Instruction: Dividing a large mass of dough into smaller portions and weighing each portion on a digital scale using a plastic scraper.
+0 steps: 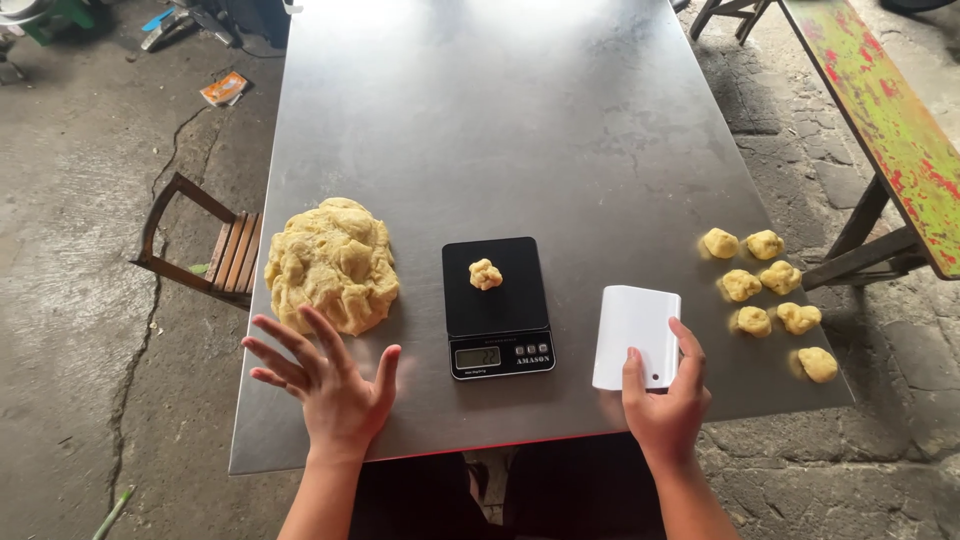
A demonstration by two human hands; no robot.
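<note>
Right hand (665, 395), nearest the viewer, fingers and thumb closed on the lower edge of a white rectangular plastic dough scraper (637, 337) resting on the steel table (500, 120). Left hand (325, 375), fingers spread wide, empty, hovering just below the large yellow dough mound (333, 262). Between the hands, a black digital scale (497, 305) bears a small dough lump (485, 273); seven portioned dough balls (765, 290) lie right of the scraper.

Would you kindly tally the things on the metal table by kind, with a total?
Big dough mound: 1
Small dough pieces: 8, one on the scale and 7 at the right, the first at
Black kitchen scale: 1
White scraper, held by the right hand: 1
Total: 11
The left hand is open and holds nothing.
</note>
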